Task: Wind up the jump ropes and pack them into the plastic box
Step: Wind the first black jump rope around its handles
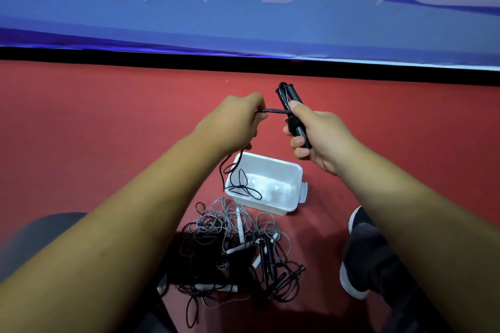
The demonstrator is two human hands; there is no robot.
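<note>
Winding is proceeding: right hand (319,138) is clasping handles (293,94); left hand (235,121) is pinching rope (273,111) taut. Next, apparently: further turns, then box (297,168).

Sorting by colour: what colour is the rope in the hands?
The rope is black; head view shows it.
</note>
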